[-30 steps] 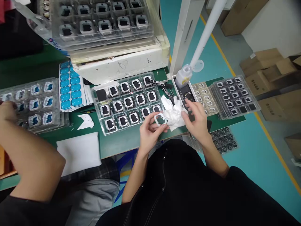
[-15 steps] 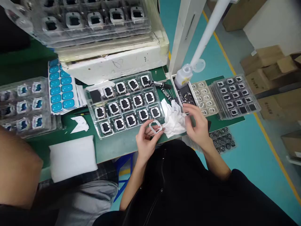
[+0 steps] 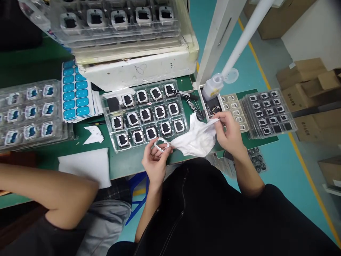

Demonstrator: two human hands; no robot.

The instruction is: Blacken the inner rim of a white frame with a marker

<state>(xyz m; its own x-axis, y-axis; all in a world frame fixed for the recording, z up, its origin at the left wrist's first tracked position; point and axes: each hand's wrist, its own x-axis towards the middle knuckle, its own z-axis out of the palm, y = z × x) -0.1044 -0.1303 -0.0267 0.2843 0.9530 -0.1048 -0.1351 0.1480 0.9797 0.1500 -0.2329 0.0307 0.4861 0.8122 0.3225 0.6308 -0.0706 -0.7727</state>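
Observation:
My left hand (image 3: 156, 161) pinches a thin silver-white frame (image 3: 162, 145), roughly square with rounded corners and an open middle. My right hand (image 3: 229, 133) grips the upper right corner of a crumpled white cloth (image 3: 198, 138), which is pulled out between both hands. The cloth's left end reaches the fingertips of my left hand; whether they hold it too, I cannot tell. Behind my left hand lies a clear plastic tray (image 3: 146, 117) with rows of similar frames over dark pockets. Its upper left pocket holds no frame.
Black markers (image 3: 186, 95) lie beside a white box (image 3: 201, 93) with a plastic bottle (image 3: 214, 86). Stacked trays stand at the right (image 3: 271, 113) and on a white foam block (image 3: 138, 69). Blue sticker sheets (image 3: 76, 92) lie left. A co-worker's arm (image 3: 50, 192) extends at lower left.
My right hand has closed on the cloth and lifted its corner. My left hand, with the frame, has shifted slightly left. The co-worker's arm has moved further into view.

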